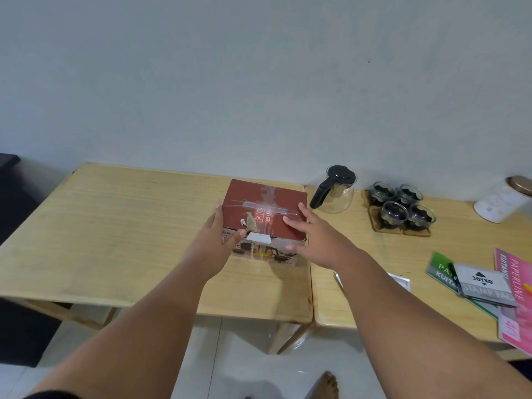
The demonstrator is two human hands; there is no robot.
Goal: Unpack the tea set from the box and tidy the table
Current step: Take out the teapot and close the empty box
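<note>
**Already flanked by its contents, the tea-set box gets both hands**

Seemingly to steady the carton, the left hand [220, 237] clasps its near-left corner: fingers lie along the left side and the thumb hooks round onto the printed front face. The right hand [309, 234] holds nothing. It lies open on the lid near the right edge, fingers spread flat and thumb hanging over the front, which reads as pressing down, or bracing to lift or turn.

The tea-set box [253, 197] sits by the far-right corner of the left bench [115, 226], close to the seam with the right bench [359, 269]. Its red lid looks shut, crossed by clear tape and torn at the front edge.

Just past the seam, by the far edge of the right bench, a glass teapot [335, 194] with a black handle stands upright. Beside it four glass cups [393, 214] are grouped on wooden coasters [387, 228]. Since these match the picture on the carton, the unpacking is probably done, and the box is what remains to clear.

Toward the near-right corner lie a green receipt book [439, 266], a Joyko stamp pad [483, 283] on top of it, and a pink Paperline book [515, 289] overhanging the edge. A white jar [498, 204] stands at the far right.
</note>
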